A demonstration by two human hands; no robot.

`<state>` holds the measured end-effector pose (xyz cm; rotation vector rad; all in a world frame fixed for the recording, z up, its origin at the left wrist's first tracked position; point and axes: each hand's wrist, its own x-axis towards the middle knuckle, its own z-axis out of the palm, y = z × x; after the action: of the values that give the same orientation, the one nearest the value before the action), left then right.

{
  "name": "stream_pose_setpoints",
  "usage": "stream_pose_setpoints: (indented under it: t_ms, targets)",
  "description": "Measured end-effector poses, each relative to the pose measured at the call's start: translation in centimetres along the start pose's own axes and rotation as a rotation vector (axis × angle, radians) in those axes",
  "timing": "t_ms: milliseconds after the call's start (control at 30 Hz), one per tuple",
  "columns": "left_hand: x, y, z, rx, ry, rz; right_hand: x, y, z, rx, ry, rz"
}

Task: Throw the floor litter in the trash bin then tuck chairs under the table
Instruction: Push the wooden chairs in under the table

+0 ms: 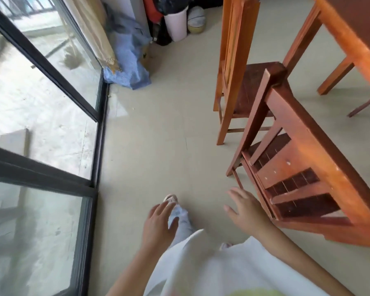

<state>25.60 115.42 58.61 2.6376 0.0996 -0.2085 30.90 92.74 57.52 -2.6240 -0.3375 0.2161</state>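
Observation:
Two wooden chairs stand out from the wooden table [355, 37] at the right. The near chair [303, 150] has its slatted back toward me; the far chair [237, 67] stands behind it. A white trash bin [176, 24] with a black liner sits at the far wall. My right hand [247, 210] hovers with fingers spread just left of the near chair's back, not touching it. Over my leg, my left hand [159, 225] hangs with relaxed fingers and holds nothing. No litter shows on the floor [158, 135].
A glass sliding door with a dark frame [98, 146] runs along the left. A beige curtain [92, 30] and a blue cloth bundle [128, 58] lie in the far left corner. A ball [195, 20] rests beside the bin. My shoe [170, 198] is on the floor.

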Motion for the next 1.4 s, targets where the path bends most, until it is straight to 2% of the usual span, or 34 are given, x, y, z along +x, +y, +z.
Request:
stream_pose_setpoints:
  t_ms: [33,133,200,300,400,533,633,733,833,900,967,1067,1233,1400]
  targets:
    - [2.3,-0.9,-0.8,0.024,-0.003,0.039,1.8,-0.2,0.3,0.002,0.031,0.024]
    - [9.3,-2.6,-3.6,0.011,-0.1,-0.002,6.7,-1.3,0.7,0.053,0.123,0.155]
    - [13.1,-3.2,-4.7,0.028,-0.095,0.07,9.0,-2.0,0.5,0.059,0.224,0.291]
    - [18.2,-2.2,-6.5,0.036,-0.217,0.209,11.0,-2.6,-0.8,0.109,0.397,0.472]
    - [22.9,0.7,-6.8,0.095,-0.286,0.443,11.2,-2.3,-2.7,0.132,0.586,0.684]
    - [27.0,7.7,-6.1,0.102,-0.328,0.808,9.6,-1.4,-5.5,0.142,0.804,0.838]
    - [27.8,13.6,-5.0,0.01,-0.304,1.039,7.9,-0.9,-7.3,0.103,0.947,0.882]
    - [27.8,17.9,-3.9,-0.182,-0.235,1.295,6.3,-1.3,-8.4,0.052,1.079,0.892]
    - [28.2,20.8,-2.4,-0.358,-0.153,1.541,5.5,-1.6,-9.5,-0.109,1.218,0.919]
    - [28.7,22.3,-1.2,-0.417,-0.126,1.651,4.9,-1.1,-10.0,-0.291,1.257,0.939]
    - [29.4,23.6,-0.2,-0.392,-0.109,1.695,4.0,0.1,-10.2,-0.428,1.21,1.01]
    - [30.3,24.6,1.0,-0.385,-0.052,1.795,2.9,1.7,-10.1,-0.451,1.132,1.099]
    - [30.9,25.8,2.5,-0.456,0.055,1.987,3.1,2.6,-10.0,-0.551,1.253,1.051]
    - [32.7,28.2,2.7,-0.51,0.09,2.092,4.8,3.1,-11.0,-0.567,1.252,1.172]
